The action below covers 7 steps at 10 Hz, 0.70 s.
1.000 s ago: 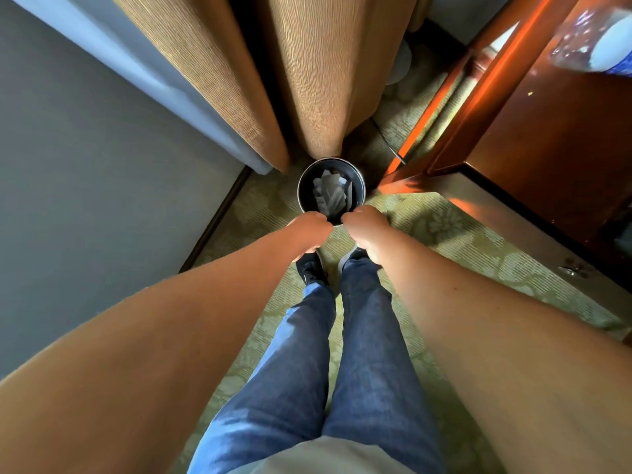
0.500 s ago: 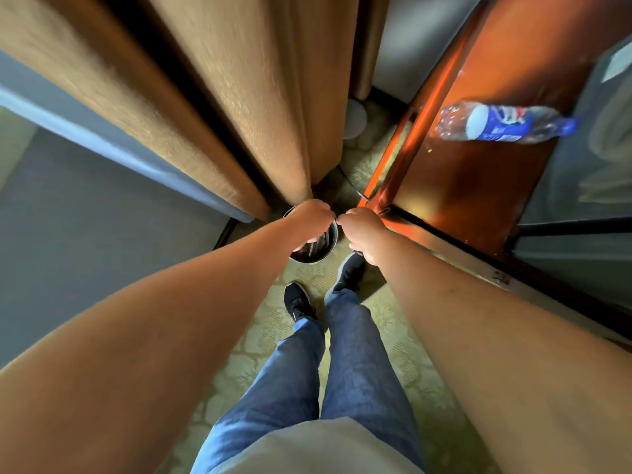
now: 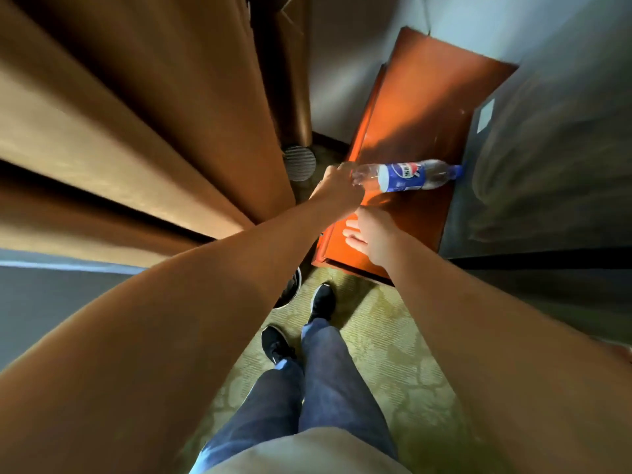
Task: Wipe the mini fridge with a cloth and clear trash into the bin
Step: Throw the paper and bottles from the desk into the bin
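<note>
We've got the plastic bottle [image 3: 407, 175] lying on its side on the wooden desk [image 3: 413, 124], blue cap pointing toward the dark mini fridge [image 3: 547, 172] on the right, base toward the desk's left edge. Our left hand [image 3: 338, 188] is at the base end, fingers curling round it; motion blur, so we can't tell if the grip is fully closed. Right hand [image 3: 367, 234] rests flat on the desk near its front corner, fingers straight, holding nothing.

Handling guess: bottle looks clear and mostly empty, so light, thin-walled, will dent if squeezed, and rolls freely on the polished top. Better hold is mid-body over the blue label, not the rounded base.

Bin [image 3: 290, 292] sits on the carpet [image 3: 383, 336] below, mostly hidden under our left forearm. Curtains [image 3: 136, 131] hang close on the left and crowd the swing down to the bin. Our shoes [image 3: 321, 302] stand right beside it.
</note>
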Available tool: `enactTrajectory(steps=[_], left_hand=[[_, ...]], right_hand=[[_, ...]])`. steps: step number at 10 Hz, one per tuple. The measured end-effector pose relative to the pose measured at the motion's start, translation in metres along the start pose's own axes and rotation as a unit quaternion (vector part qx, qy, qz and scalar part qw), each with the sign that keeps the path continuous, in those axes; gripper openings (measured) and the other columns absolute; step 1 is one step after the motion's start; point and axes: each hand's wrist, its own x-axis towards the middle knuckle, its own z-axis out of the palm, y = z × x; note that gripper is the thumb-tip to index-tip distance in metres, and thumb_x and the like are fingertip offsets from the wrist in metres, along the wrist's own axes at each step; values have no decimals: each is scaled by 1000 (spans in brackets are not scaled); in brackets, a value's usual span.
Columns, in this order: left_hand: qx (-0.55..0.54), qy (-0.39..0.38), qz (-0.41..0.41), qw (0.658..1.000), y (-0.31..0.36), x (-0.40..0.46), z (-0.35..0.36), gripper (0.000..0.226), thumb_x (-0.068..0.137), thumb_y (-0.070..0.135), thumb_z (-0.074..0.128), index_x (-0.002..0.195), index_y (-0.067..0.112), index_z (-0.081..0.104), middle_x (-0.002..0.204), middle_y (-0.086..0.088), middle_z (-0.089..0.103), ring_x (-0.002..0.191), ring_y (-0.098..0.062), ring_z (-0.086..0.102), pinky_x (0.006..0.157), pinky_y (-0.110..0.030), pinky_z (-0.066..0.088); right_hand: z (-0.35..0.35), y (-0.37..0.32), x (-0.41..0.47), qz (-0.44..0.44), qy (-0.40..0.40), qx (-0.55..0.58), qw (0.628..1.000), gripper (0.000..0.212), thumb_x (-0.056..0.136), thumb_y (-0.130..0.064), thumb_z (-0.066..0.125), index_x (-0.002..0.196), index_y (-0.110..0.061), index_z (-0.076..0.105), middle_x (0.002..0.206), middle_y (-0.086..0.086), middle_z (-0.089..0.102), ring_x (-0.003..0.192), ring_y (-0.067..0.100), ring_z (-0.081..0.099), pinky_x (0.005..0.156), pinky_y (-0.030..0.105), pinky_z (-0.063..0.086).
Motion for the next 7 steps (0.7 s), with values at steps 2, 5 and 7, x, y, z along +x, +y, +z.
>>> enactTrajectory(steps=[2, 5, 7], left_hand=[[58, -52, -9, 997, 23, 30, 21, 61, 100, 20, 43, 159, 29, 31, 163, 1, 26, 140, -27, 43, 113, -39, 40], [47, -69, -54, 995, 14, 33, 32, 45, 107, 23, 40, 152, 20, 41, 154, -9, 44, 141, -30, 42, 118, -42, 31], [-1, -53, -106, 993, -7, 5, 20, 35, 105, 9, 40, 139, 9, 49, 130, -12, 58, 122, -32, 54, 101, -40, 43]], right_hand=[[-21, -19, 28, 67, 50, 92, 992, 21, 104, -28, 51, 100, -8, 58, 105, 9, 66, 110, 21, 64, 102, 35, 52], [-22, -13, 49, 73, 62, 120, 988, 46, 92, -43, 68, 128, -17, 54, 96, 5, 64, 90, 15, 64, 86, 33, 57], [-5, 0, 33, 81, 32, 28, 996, 28, 94, -27, 67, 116, -11, 61, 110, 9, 70, 90, 13, 65, 70, 23, 60]])
